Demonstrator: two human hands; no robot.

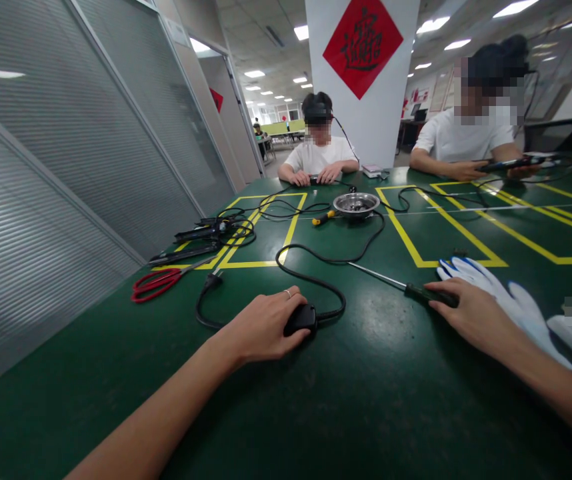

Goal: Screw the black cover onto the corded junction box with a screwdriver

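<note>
My left hand is closed around a black power adapter resting on the green table. A black cord leaves the adapter on its right and loops back over the table. Left of that hand lies a plug on a short cord. My right hand has its fingers on the dark green handle of a screwdriver. The screwdriver lies low over the table, its long metal shaft pointing away to the left. Just beyond my right hand is a white glove with blue edging.
Red-handled scissors lie at the left, before a heap of black parts and cables. A metal bowl stands mid-table beside a yellow-and-black tool. Yellow tape marks the surface. Two people in white shirts sit across.
</note>
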